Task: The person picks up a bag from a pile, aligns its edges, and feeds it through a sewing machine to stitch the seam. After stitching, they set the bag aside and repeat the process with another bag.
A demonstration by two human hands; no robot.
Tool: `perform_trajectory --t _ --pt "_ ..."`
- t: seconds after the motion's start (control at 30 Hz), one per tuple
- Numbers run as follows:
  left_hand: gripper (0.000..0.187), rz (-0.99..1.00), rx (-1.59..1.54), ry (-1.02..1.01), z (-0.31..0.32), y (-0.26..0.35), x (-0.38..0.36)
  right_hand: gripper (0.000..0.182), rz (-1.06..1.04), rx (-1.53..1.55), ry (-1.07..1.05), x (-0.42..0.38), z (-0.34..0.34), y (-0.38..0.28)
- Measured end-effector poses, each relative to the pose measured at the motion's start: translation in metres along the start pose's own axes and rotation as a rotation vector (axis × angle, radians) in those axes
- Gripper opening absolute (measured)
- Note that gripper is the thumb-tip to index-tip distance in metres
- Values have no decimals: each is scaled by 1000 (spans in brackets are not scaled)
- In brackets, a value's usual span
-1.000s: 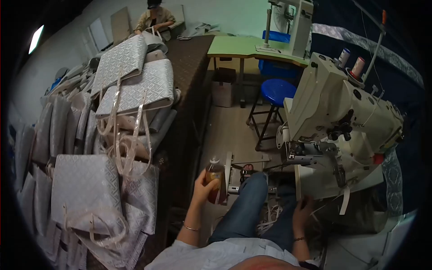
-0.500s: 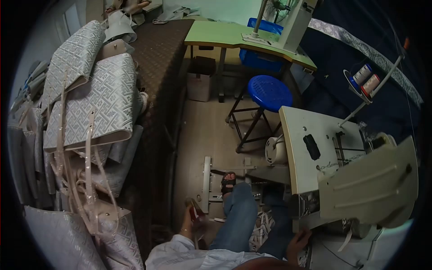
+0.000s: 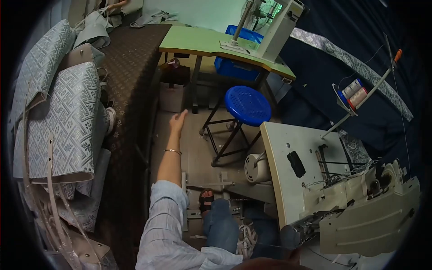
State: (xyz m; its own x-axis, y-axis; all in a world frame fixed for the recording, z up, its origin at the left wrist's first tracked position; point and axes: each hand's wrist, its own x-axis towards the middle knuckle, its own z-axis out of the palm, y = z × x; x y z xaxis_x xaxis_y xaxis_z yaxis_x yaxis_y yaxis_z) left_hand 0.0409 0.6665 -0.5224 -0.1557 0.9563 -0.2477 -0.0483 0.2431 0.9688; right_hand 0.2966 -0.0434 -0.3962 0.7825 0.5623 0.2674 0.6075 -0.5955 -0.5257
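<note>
My left hand (image 3: 178,122) stretches forward on a straight arm, over the floor in front of a pale bin (image 3: 172,98). It holds nothing; the fingers are partly apart and a thin bangle circles the wrist. Beyond the fingertips, a blurred reddish, shiny thing (image 3: 172,64) shows at the bin's mouth, clear of the hand. My right hand is hidden at the bottom, near the tilted-back sewing machine head (image 3: 369,220) on its pale table (image 3: 281,175).
Patterned silvery bags (image 3: 67,121) with straps pile up on the left, beside a long brown-covered table (image 3: 130,67). A blue stool (image 3: 248,105) stands ahead, before a green-topped table (image 3: 193,40). Thread spools (image 3: 353,92) sit on a stand. Another person's hand (image 3: 118,4) shows at the back.
My left hand has reached forward from beside my leg and let go of the reddish thing, now at the bin. My right hand has gone out of sight. The view has shifted right.
</note>
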Motion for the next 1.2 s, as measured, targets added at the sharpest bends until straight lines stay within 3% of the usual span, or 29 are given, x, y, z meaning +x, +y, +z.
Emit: perform_trajectory --t 0.1,0.17,0.2,0.23,0.3,0.37,0.47,0.53,0.6,0.67,0.73,0.83,0.87,0.9,0.97,1.03,1.1,1.13,1.2 --pt "96 31 156 104 -9 -74 -71 25 19 60 -32 1 3 -8" --pt "95 -118 -58 160 -23 -112 -140 25 -11 84 27 -3 7 -12" --pt "91 -208 -98 88 -37 -125 -177 24 -60 61 95 -2 10 -11" --pt "87 -273 -90 47 -51 -143 -212 24 -106 36 165 -1 12 -10" --pt "80 -376 -19 -5 -79 -180 -274 25 -110 48 85 3 8 -14" --pt "65 -484 162 26 -104 -168 -340 26 -139 138 86 4 7 -24" --pt "58 -407 305 2 -138 -210 -390 25 -180 227 105 6 4 -34" --pt "63 -358 197 -83 -149 -181 -421 23 -164 304 98 6 2 -39" --pt "63 -344 133 -42 -144 -156 -441 21 -115 382 62 4 -3 -45" --pt "64 -305 -44 -249 -130 -79 -462 19 -132 413 68 7 -5 -47" --pt "58 -162 -164 -382 -102 -22 -478 18 -143 427 92 7 -11 -46" --pt "67 118 -390 -672 -55 54 -507 13 -94 502 -27 1 -20 -48" --pt "70 214 -493 -769 -39 74 -520 12 -136 553 -72 -1 -27 -54" --pt "70 210 -492 -763 -28 87 -530 10 -178 606 -118 -2 -35 -61" --pt "79 244 -470 -967 -7 106 -547 10 -223 626 -129 3 -56 -77" --pt "74 191 -457 -953 0 113 -564 10 -269 642 -145 13 -85 -90" --pt "64 39 -194 -1043 -8 110 -576 8 -478 649 128 26 -116 -96" --pt "43 105 -67 -1012 -16 107 -578 9 -500 694 193 30 -131 -89" --pt "30 77 -15 -923 -33 105 -585 15 -615 730 345 37 -153 -72"
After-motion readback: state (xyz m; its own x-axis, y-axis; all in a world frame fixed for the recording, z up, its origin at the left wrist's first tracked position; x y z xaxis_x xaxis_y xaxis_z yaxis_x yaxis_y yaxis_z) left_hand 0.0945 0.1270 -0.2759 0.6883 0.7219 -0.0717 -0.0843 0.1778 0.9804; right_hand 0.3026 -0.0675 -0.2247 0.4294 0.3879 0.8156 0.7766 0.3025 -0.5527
